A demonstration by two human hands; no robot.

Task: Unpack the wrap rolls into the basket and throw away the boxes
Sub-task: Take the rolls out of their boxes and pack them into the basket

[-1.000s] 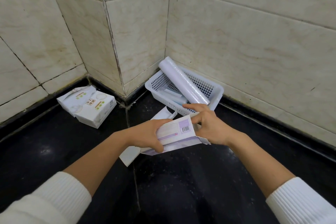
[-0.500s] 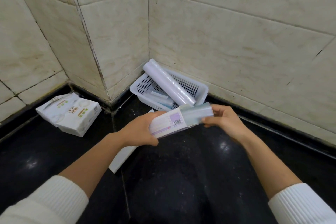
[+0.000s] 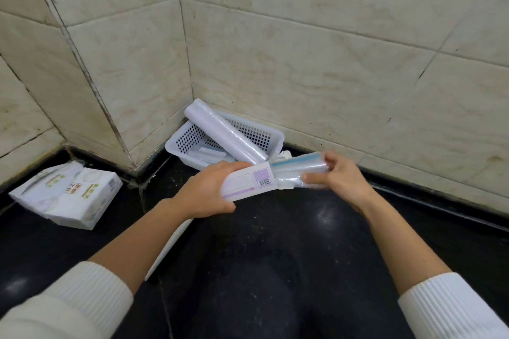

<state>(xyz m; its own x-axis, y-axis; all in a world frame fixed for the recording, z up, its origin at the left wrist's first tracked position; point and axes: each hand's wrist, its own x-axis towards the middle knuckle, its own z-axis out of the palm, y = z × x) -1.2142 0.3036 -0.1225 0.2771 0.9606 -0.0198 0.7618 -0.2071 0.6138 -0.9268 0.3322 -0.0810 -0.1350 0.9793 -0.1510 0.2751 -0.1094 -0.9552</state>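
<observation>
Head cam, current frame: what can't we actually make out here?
- Rest of the wrap roll: inside the box, which the left hand holds; the right hand covers its far end.
- Box print: too small and blurred to read.
- Basket contents under the large roll: partly hidden by it.
- Flat white piece on the floor: mostly behind the left forearm.
- Any bin: none in frame.

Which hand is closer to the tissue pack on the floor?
The left. The left hand grips the box in the middle of the view, on the tissue pack's side. The right hand pulls the roll out farther to the right.
</observation>
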